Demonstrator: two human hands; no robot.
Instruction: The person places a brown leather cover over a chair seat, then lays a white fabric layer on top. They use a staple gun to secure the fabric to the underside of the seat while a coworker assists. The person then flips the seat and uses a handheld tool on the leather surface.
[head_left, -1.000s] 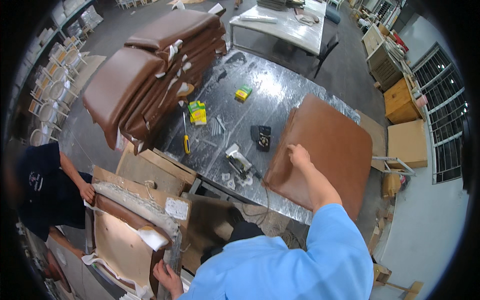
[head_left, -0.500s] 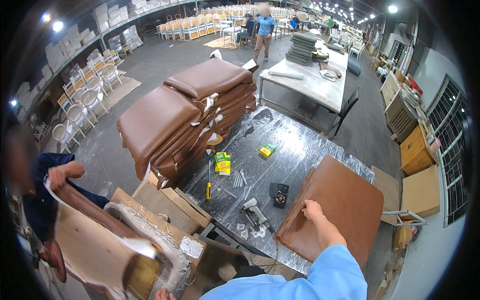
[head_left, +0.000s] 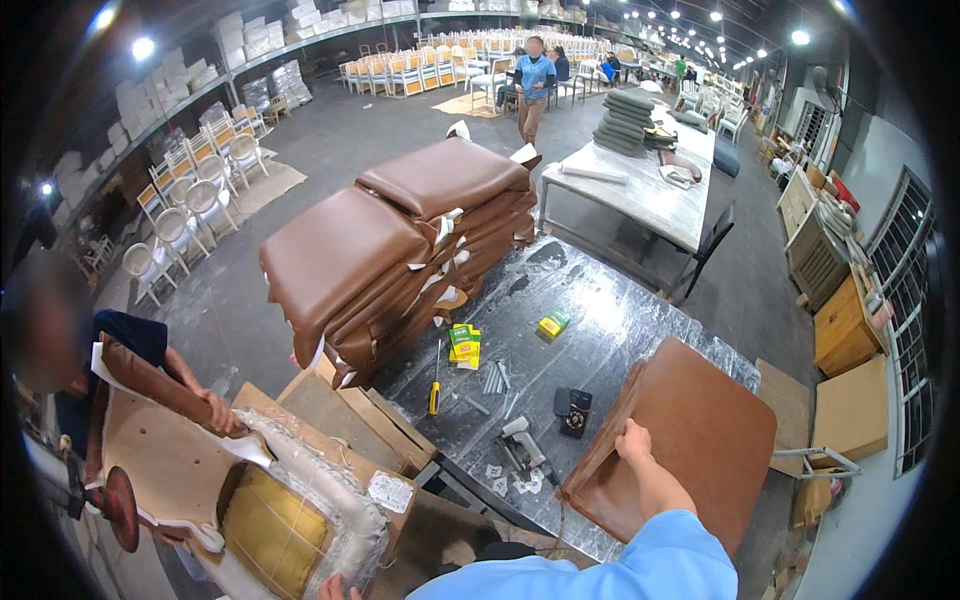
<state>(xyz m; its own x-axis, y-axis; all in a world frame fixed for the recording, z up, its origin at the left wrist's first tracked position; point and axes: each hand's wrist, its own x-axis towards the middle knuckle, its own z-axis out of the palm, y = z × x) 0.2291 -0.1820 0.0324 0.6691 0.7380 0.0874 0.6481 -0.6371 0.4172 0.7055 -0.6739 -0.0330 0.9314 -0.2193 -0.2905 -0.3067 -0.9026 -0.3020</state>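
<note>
My right hand (head_left: pixel 632 442) is closed on the left edge of the top piece in a stack of brown leather panels (head_left: pixel 715 430) on the wrapped table. At the lower edge my left hand (head_left: pixel 338 588) shows only in part, its fingers apart against the white padded rim (head_left: pixel 345 520) of an upholstered frame. Inside that frame is a yellow foam pad (head_left: pixel 270 520). Across from it a co-worker's hand (head_left: pixel 222 412) grips a brown leather-edged backrest (head_left: pixel 150 430). Near the stack lie a nail gun (head_left: pixel 522 442) and an open black case (head_left: pixel 573 412).
A high pile of brown leather covers (head_left: pixel 335 240) stands on the table's far left. Beside it lie a yellow-handled screwdriver (head_left: pixel 434 398), staple strips (head_left: pixel 495 377) and yellow-green boxes (head_left: pixel 465 345). Beyond stands a second table (head_left: pixel 620 195) with grey cushions (head_left: pixel 625 122); a person (head_left: pixel 534 85) is behind.
My right hand has closed at the panel edge. The co-worker's backrest has moved down onto the padded frame, uncovering more of the yellow foam. The whole view has shifted slightly.
</note>
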